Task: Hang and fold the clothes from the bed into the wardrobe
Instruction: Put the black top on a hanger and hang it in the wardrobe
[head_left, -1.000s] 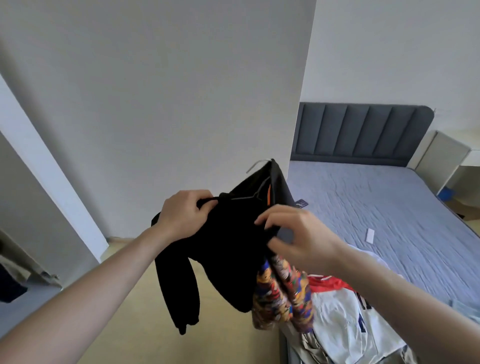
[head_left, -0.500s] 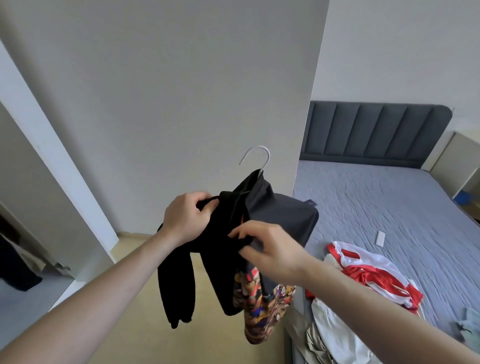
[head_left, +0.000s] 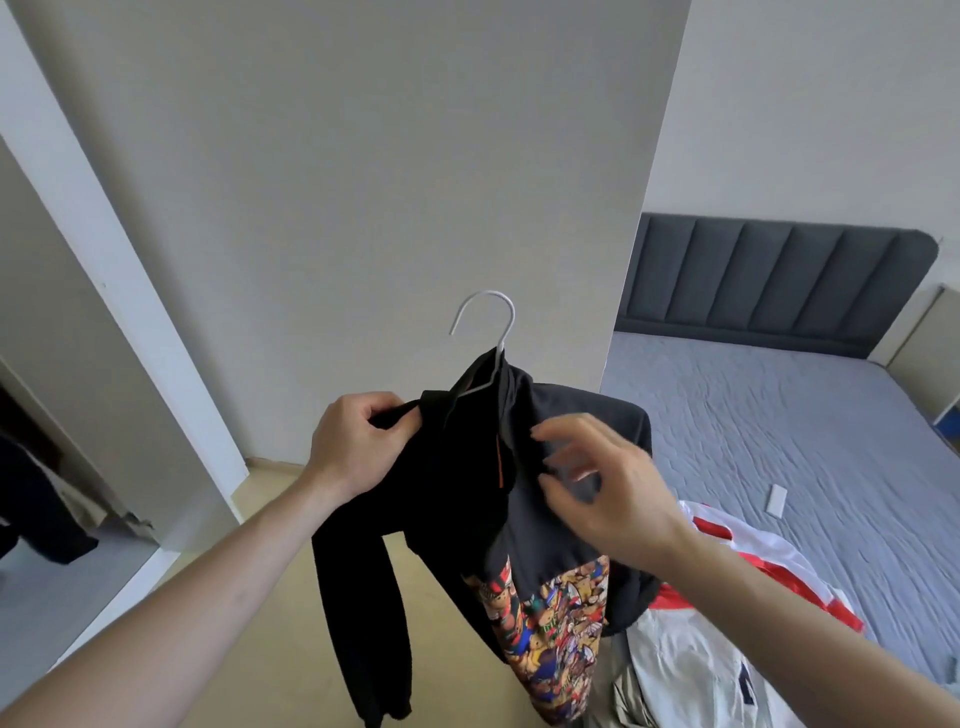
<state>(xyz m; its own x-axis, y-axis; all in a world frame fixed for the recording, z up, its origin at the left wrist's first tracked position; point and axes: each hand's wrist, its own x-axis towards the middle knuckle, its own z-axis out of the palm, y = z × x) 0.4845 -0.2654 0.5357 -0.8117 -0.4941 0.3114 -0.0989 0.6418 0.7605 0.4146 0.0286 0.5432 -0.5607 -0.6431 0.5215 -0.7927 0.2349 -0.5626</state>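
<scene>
I am holding the black hoodie (head_left: 467, 467) up in front of me, already threaded onto the white hanger (head_left: 491, 332), so its weight is hanging free and I can see how it is sitting. My left hand (head_left: 353, 447) is gripping the left shoulder, fingers curled tight round a bunch of fabric, which I judge is carrying the whole garment and keeping the hanger from tipping. My right hand (head_left: 597, 483) is hovering just in front of the right shoulder with fingers spread and loosely bent, pinching nothing that I can make out; it is blurred, so whether the fingertips are touching the cloth I cannot tell. I judge it is reaching to settle that shoulder on the hanger. Both forearms are stretching forward at chest height, the left sleeve dangling below. The hoodie's printed lining (head_left: 550, 644) is showing at the hem. On the near right, more clothes are lying on the bed (head_left: 779, 441), a red-and-white shirt (head_left: 737, 582) among them. The wardrobe opening (head_left: 47, 467) is at the far left.
</scene>
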